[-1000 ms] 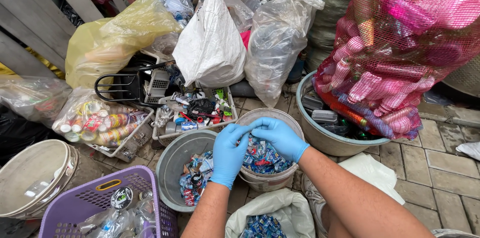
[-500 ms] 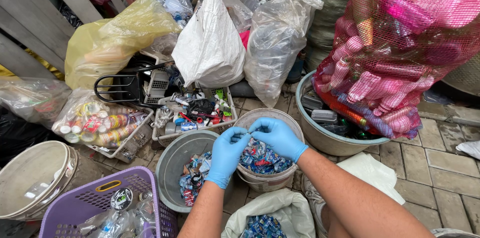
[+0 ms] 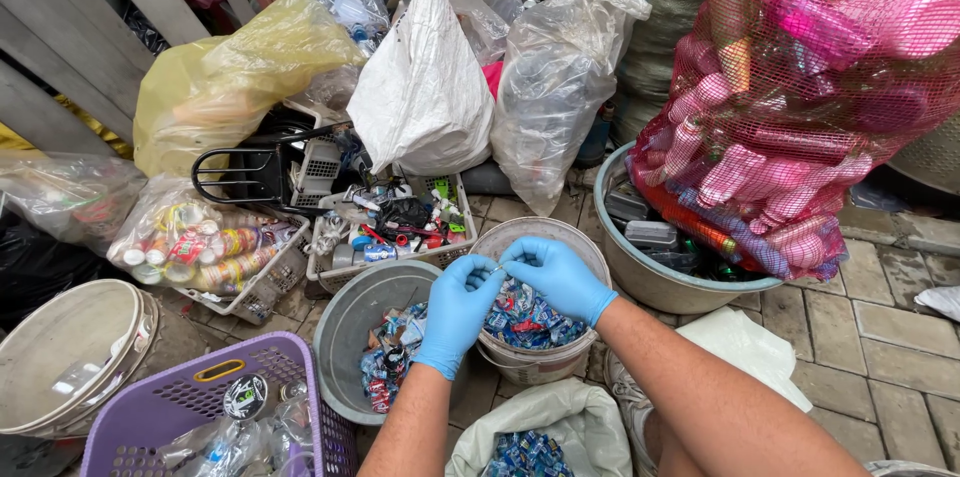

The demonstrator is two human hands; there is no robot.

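Paved stone ground (image 3: pixel 850 317) packed with sorting clutter, that's the whole scene, and both hands work right in the middle of it. Left hand (image 3: pixel 458 309) in a blue rubber glove comes up from below with the forearm nearly vertical, fingers curled inward. Right hand (image 3: pixel 558 277), same blue glove, angles in from the lower right with the wrist bent down, so the two sets of fingertips meet over the translucent white plastic bucket (image 3: pixel 560 362) full of small blue wrappers (image 3: pixel 525 317). Both hands look pinched narrow on some tiny pale scrap (image 3: pixel 495 270) between them, too small to say what it is. Just left of the left hand sits a round grey metal basin (image 3: pixel 350 322) with mixed colourful wrappers at the bottom. Below the hands there's a white sack (image 3: pixel 590 417) open on more blue wrappers. Further left, a purple plastic laundry basket (image 3: pixel 150 407). Beyond the fingertips, a white wire tray of odds and ends (image 3: pixel 390 227), then a white woven bag (image 3: pixel 425 87) and a clear plastic bag (image 3: pixel 555 87). Off to the right of the right hand, a big pink mesh sack of bottles (image 3: pixel 800 97) leans over a grey tub (image 3: pixel 660 282).
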